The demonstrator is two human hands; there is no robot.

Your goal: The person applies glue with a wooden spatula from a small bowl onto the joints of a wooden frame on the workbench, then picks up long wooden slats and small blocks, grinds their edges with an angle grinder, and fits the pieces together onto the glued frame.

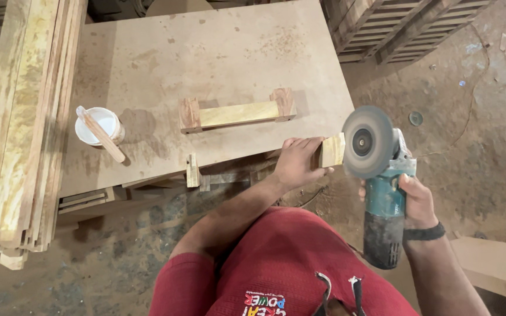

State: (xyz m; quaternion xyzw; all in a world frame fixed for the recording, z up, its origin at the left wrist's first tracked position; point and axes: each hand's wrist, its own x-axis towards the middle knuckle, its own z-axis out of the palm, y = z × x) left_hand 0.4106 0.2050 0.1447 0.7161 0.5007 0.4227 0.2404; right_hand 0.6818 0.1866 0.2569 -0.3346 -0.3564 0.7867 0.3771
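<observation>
Red-clad lap lowest in view; above it the right hand (418, 202) grips one teal angle grinder (382, 181), disc beside the small pale wooden block (330, 150) pinched in the left hand (297, 161) at the table's (218, 52) near edge. Sanding the block's end seems underway; it calls for steady contact. One wooden handle-shaped piece (236, 111), one white cup (98, 124) and one stick (102, 136) are on the table.
</observation>
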